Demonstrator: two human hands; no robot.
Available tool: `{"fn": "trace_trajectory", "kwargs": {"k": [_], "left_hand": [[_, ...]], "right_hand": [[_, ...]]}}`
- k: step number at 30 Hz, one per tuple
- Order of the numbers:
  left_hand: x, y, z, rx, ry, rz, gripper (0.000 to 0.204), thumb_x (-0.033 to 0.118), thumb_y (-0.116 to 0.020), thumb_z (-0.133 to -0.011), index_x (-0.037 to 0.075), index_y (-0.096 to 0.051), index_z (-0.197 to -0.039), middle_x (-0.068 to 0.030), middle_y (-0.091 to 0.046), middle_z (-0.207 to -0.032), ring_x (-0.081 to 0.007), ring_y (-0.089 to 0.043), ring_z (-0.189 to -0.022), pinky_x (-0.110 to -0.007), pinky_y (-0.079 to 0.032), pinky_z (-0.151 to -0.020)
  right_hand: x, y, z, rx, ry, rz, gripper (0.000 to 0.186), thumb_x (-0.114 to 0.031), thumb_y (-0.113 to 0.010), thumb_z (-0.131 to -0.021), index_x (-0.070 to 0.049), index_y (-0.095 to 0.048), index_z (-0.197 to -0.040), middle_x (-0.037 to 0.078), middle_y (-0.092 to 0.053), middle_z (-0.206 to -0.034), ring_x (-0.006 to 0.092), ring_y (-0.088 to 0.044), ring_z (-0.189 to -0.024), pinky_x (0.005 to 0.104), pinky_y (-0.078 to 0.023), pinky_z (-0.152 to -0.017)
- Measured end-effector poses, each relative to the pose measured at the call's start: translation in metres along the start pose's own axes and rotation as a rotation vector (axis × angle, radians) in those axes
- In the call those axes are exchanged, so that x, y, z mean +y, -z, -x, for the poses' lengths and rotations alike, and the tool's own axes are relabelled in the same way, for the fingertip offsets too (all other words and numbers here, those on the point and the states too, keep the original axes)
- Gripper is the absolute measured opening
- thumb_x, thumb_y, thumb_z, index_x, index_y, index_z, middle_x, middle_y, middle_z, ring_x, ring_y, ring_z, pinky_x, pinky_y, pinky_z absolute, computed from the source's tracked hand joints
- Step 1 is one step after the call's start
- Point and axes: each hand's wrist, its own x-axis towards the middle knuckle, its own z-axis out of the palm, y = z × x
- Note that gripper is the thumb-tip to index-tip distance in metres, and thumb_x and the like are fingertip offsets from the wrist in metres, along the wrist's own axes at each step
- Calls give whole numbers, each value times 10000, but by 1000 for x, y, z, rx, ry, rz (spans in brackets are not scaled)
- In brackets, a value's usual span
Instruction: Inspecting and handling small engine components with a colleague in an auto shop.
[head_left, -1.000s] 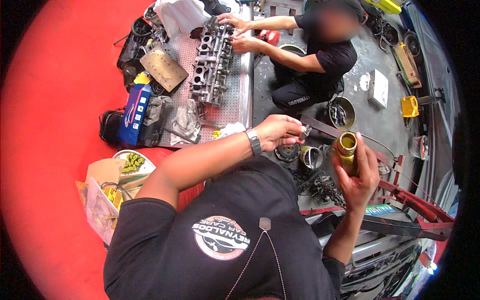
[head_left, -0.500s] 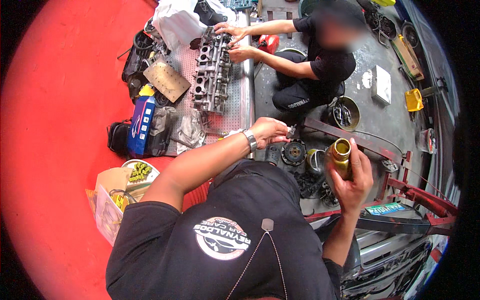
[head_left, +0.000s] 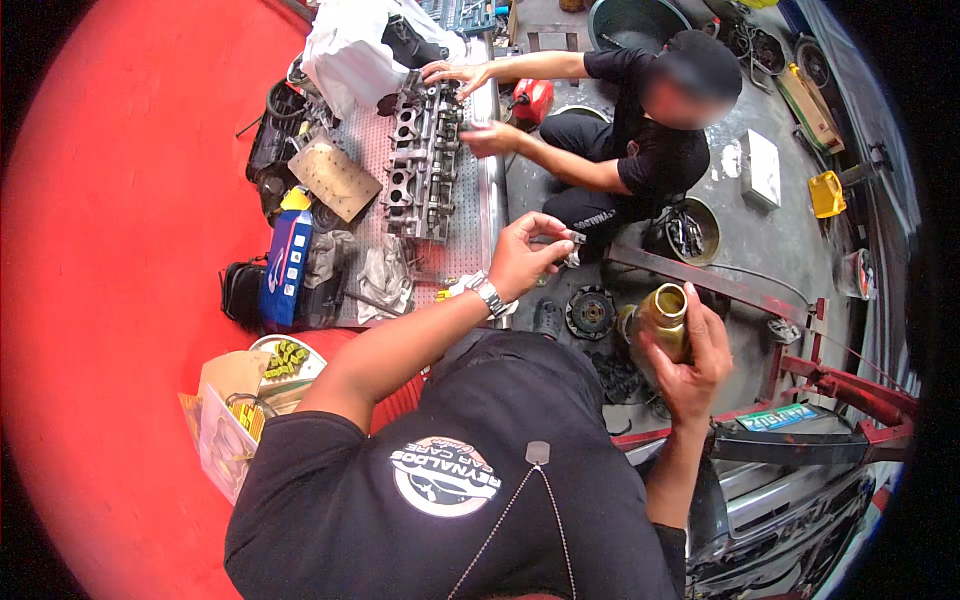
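Observation:
Between the thumb and fingertips of my left hand (head_left: 528, 256) is a small grey metal part (head_left: 575, 247), too small to tell its exact kind. My right hand (head_left: 698, 365) is wrapped round an open-topped bottle (head_left: 668, 325) with a yellowish, oily look, its mouth tilted up towards me. The metal part is to the left of the bottle and a little farther away, apart from it. On the table beyond my left hand lies an engine cylinder head (head_left: 425, 165). A co-worker's hands are at its right side and far end.
The perforated metal table (head_left: 470, 255) holds a blue box (head_left: 287, 255), a brown plate (head_left: 335, 178) and rags (head_left: 385, 280). A co-worker (head_left: 660, 140) crouches at its right. Red steel beams (head_left: 700, 280) cross at right, near a clutch-like disc (head_left: 590, 312) and a bucket (head_left: 700, 230).
My left hand has turned and lifted the metal part slightly away from me. The bottle has shifted a little left and nearer. The co-worker's nearer hand has come off the cylinder head.

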Motion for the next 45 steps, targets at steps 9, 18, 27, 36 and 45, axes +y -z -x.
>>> {"fn": "trace_trajectory", "kwargs": {"k": [9, 18, 27, 36, 45], "left_hand": [[14, -24, 17, 12, -394, 14, 190, 9, -712, -861, 48, -612, -1018, -60, -699, -1035, -84, -670, -795, -211, -526, -590], [38, -17, 7, -2, -815, -299, 212, -65, -740, -795, 13, -620, -952, -161, -695, -1021, -206, -690, -919, -310, -572, -788], [53, -18, -7, 25, -995, -404, 209, -23, -762, -787, 29, -615, -927, -174, -710, -969, -248, -713, -894, -327, -578, -758], [57, -12, -23, 66, -1187, -569, 212, -10, -766, -782, 39, -611, -919, -176, -714, -953, -254, -718, -864, -334, -580, -735], [39, 2, -45, 195, -1153, -596, 188, 19, -756, -795, 49, -614, -915, -163, -710, -939, -272, -717, -819, -330, -566, -633]], "right_hand": [[1, 2, 5, 36, -17, 16, 745, -115, -866, -600, -83, -607, -1297, 117, -665, -1053, 278, -641, -918, 373, -512, -814], [2, 5, 9, 66, -25, 11, 730, -126, -869, -608, -77, -609, -1289, 116, -666, -1056, 279, -643, -924, 372, -513, -819], [2, 5, 12, 139, -11, -10, 742, -119, -880, -600, -58, -605, -1286, 124, -668, -1055, 286, -645, -920, 371, -517, -816], [3, 5, 13, 167, -20, -20, 745, -137, -882, -604, -55, -603, -1289, 127, -665, -1048, 287, -645, -910, 373, -520, -807], [1, 1, 10, 171, -15, -16, 750, -131, -884, -597, -55, -603, -1288, 130, -662, -1036, 285, -642, -898, 371, -521, -798]]}}
